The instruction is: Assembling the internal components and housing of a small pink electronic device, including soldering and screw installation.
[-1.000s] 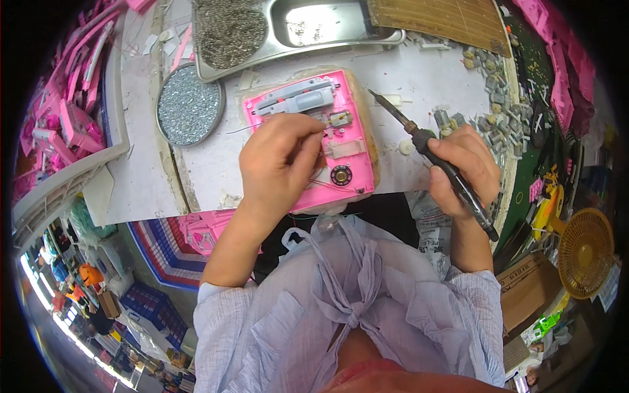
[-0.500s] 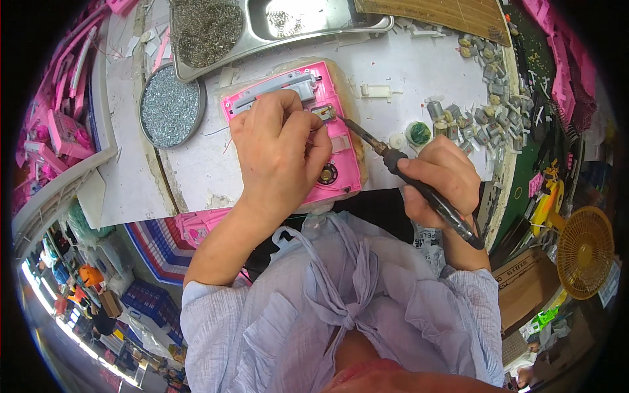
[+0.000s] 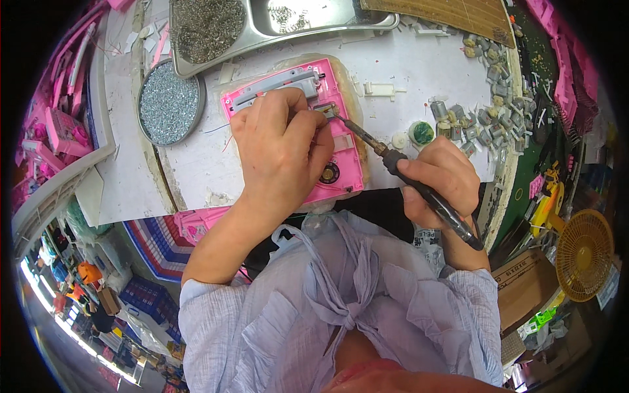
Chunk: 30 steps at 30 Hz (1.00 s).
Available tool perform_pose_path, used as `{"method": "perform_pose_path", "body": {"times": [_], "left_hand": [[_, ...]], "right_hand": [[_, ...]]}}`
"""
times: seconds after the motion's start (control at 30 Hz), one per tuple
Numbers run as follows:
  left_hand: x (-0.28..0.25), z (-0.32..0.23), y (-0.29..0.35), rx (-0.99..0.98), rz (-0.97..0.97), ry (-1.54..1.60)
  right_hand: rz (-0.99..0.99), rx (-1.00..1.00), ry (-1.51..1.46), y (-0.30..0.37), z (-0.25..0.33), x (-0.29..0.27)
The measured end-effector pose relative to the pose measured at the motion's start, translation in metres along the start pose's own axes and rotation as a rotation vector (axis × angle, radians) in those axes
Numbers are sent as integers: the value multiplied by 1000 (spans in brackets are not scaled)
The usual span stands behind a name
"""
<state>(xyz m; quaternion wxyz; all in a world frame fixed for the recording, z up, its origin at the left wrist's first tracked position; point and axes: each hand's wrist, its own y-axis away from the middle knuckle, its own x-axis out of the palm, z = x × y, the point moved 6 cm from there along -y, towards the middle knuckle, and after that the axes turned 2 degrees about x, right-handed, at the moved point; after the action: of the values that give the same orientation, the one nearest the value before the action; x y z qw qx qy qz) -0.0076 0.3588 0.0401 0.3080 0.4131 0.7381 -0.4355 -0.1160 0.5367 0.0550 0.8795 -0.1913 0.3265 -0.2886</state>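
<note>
In my right hand (image 3: 445,180) is a soldering iron (image 3: 429,193) with a black handle, slanting up to the left. Its tip meets a small metal motor (image 3: 329,111) seated in a pink plastic housing (image 3: 344,173). My left hand (image 3: 278,147) is pinched closed over the housing, close to the motor; what its fingertips hold is hidden. Thin blue and red wires (image 3: 216,130) stick out on the left of that hand. The housing also carries a grey strip-shaped part (image 3: 278,82) along its far side and a small round black speaker (image 3: 329,173) near its front.
A round dish of small screws (image 3: 169,105) stands to the left. Beyond is a metal tray (image 3: 206,62) of springs. Several loose motors (image 3: 488,121), a green-filled pot (image 3: 420,133) and a white plastic piece (image 3: 383,90) lie to the right. Pink parts (image 3: 65,137) fill a bin at far left.
The iron's tip and both hands stay at nearly the same place on the housing. The whole view has shifted slightly.
</note>
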Motion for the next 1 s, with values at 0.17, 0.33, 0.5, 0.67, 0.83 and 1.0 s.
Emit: {"method": "perform_pose_path", "body": {"times": [0.17, 0.33, 0.5, 0.67, 0.83, 1.0], "left_hand": [[2, 1, 1, -5, -12, 7], [1, 0, 0, -6, -18, -8], [3, 1, 1, -4, -19, 4], [2, -1, 0, -8, -22, -10], [2, 0, 0, -11, -22, -10], [3, -2, 2, -7, -42, -21]], "right_hand": [[-5, -11, 6, -1, -1, 2], [-2, -10, 34, 3, -1, 4], [5, -16, 37, 2, 2, 1], [13, -2, 28, 3, 3, -4], [-2, 0, 27, 1, 5, -7], [-17, -5, 25, 5, 5, -10]]}}
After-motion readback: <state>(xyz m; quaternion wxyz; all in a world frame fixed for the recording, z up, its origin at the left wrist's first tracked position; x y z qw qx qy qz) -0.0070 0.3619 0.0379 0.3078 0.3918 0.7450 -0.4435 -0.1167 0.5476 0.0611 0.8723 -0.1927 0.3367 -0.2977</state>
